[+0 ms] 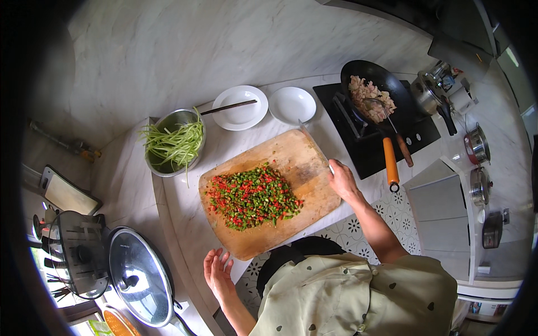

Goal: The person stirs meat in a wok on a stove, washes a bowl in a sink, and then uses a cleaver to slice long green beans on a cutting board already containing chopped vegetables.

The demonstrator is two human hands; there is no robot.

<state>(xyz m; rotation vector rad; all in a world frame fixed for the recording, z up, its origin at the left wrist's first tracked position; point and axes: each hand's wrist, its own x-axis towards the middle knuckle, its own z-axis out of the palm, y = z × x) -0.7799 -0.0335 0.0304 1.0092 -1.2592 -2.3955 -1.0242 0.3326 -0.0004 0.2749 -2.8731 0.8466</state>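
On a wooden cutting board (311, 168) lies a flat heap of chopped red and green peppers (252, 197). My right hand (344, 180) grips the handle of a kitchen knife (313, 143) at the board's right edge; the blade points away from me, seen nearly edge-on. Near the board's lower left corner, my left hand (219, 271) is held with its fingers apart and nothing in it. Beyond the board stand two white plates: one (229, 119) with dark chopsticks (229, 106) across it, the other (293, 106) bare. A metal bowl (161, 170) of green stalk strips (176, 143) is at the left.
A black wok (357, 69) with diced pale meat (370, 96) and a ladle (391, 117) sits on the gas hob (370, 161); its orange handle (390, 159) projects towards me. At the left are a glass-lidded pan (141, 277) and a knife block (80, 256). Metal pots (477, 145) line the right-hand counter.
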